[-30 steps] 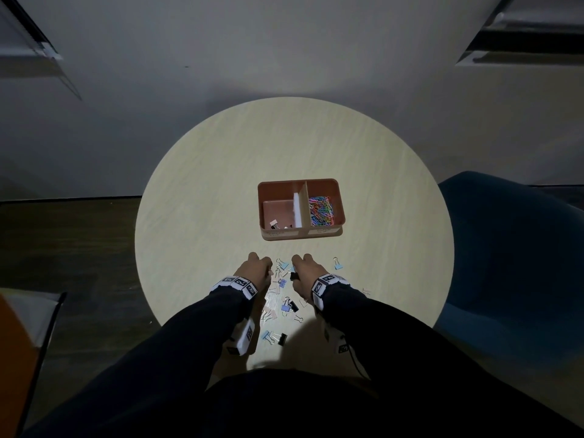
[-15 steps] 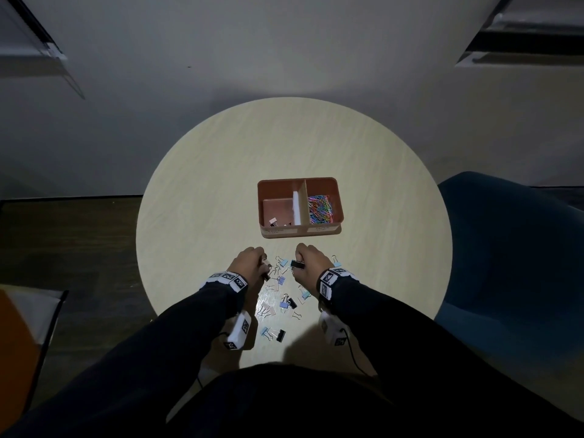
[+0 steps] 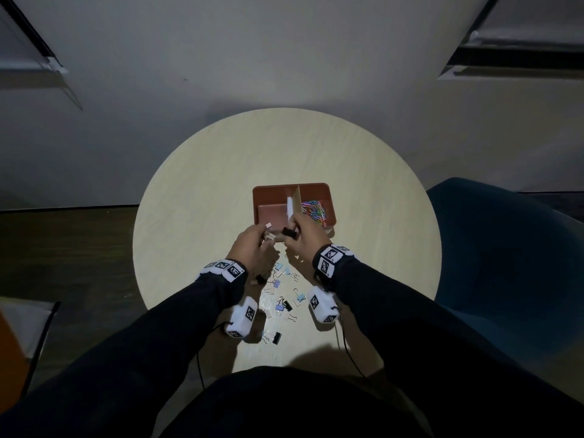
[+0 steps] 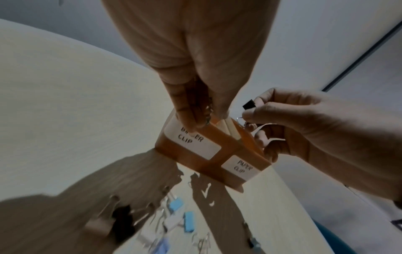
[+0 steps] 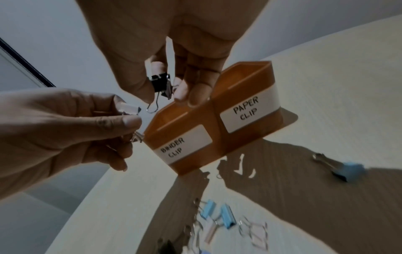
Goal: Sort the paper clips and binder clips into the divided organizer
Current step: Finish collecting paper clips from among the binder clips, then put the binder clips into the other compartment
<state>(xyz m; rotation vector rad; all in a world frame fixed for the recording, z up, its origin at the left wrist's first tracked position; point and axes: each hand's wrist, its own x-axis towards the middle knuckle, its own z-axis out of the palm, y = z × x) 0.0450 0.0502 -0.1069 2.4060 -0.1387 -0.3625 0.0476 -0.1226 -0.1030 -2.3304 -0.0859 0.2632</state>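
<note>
The brown divided organizer (image 3: 316, 187) stands mid-table, with labels "BINDER CLIP" (image 5: 185, 146) on its left half and "PAPER CLIP" (image 5: 248, 111) on its right. Coloured paper clips (image 3: 313, 210) fill the right compartment; a pink binder clip (image 3: 269, 225) lies in the left one. My left hand (image 3: 264, 239) pinches a pale binder clip (image 5: 128, 110) at the organizer's near wall. My right hand (image 5: 162, 96) pinches a black binder clip (image 5: 160, 83) just above the binder-clip side. Several loose binder clips (image 3: 281, 295) lie on the table between my wrists.
The round pale wooden table (image 3: 205, 191) has its near edge just below my forearms. A dark blue chair (image 3: 505, 248) stands at the right. Dark floor lies to the left, a grey wall behind.
Both hands have lifted off the clip pile and moved forward to the organizer's near wall, each carrying a binder clip.
</note>
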